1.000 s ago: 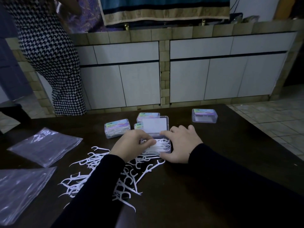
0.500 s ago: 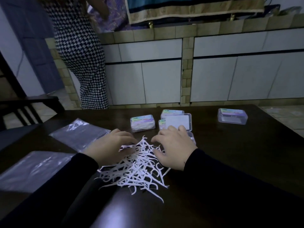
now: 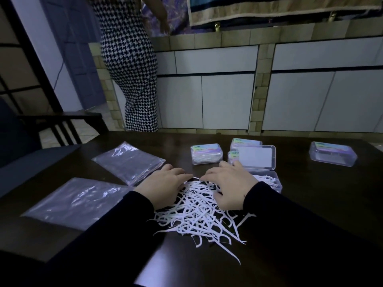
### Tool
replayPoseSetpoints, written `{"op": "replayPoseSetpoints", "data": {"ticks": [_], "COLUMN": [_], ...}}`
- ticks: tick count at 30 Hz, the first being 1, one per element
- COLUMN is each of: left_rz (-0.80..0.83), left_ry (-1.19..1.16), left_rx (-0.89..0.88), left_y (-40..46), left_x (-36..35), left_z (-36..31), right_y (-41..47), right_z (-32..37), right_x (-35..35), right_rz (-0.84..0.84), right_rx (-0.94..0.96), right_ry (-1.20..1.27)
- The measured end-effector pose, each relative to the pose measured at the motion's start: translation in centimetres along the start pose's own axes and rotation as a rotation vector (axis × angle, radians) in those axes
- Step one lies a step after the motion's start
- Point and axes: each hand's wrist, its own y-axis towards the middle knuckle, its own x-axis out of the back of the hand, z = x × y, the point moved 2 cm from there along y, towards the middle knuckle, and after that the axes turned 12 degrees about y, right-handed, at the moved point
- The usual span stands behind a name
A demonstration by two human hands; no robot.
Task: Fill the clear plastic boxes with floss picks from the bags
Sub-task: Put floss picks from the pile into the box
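Observation:
A loose pile of white floss picks [image 3: 199,216] lies on the dark table [image 3: 310,204] in front of me. My left hand [image 3: 163,187] rests on the pile's left side, fingers spread and lightly bent over the picks. My right hand [image 3: 230,188] lies on the pile's right side in the same way. Just right of it stands an open clear plastic box [image 3: 271,181] holding some picks, its lid [image 3: 256,157] raised behind it. Whether either hand pinches a pick is hidden under the fingers.
Shut, filled boxes stand behind: one [image 3: 206,153] centre, one [image 3: 244,142] behind the lid, one [image 3: 331,153] far right. Two flat plastic bags [image 3: 129,161] [image 3: 76,201] lie left. A person in a checked dress [image 3: 132,65] stands at the white cabinets [image 3: 228,100]. A chair [image 3: 62,123] is left.
My hands left the open box and moved left onto the floss picks, gathering the scattered picks into a tighter pile. The view turned left.

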Motion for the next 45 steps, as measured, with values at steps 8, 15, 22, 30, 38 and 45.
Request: {"op": "replayPoseSetpoints", "data": {"ticks": [8, 15, 22, 30, 38, 45], "left_rz": [0.01, 0.034, 0.081, 0.04, -0.094, -0.218], "left_ry": [0.201, 0.052, -0.129, -0.078, -0.054, -0.086], "left_rx": [0.019, 0.017, 0.057, 0.098, 0.116, 0.112], "left_y": [0.0, -0.3, -0.4, 0.3, 0.6, 0.6], "left_x": [2.0, 1.6, 1.9, 2.7, 3.7, 4.7], "left_z": [-1.6, -1.4, -0.4, -1.2, -1.1, -1.3], "right_y": [-0.6, -1.1, -1.0, -1.6, -2.9, -4.4], "right_z": [0.6, 0.7, 0.4, 0.5, 0.0, -1.3], "right_x": [-0.5, -0.9, -0.9, -0.9, 0.5, 1.7], "right_rz": [-0.095, -0.18, -0.259, -0.321, -0.398, -0.421], "right_rx": [-0.027, -0.077, -0.164, -0.185, -0.186, -0.231], "right_ry": [-0.101, -0.063, 0.074, 0.142, 0.286, 0.425]}}
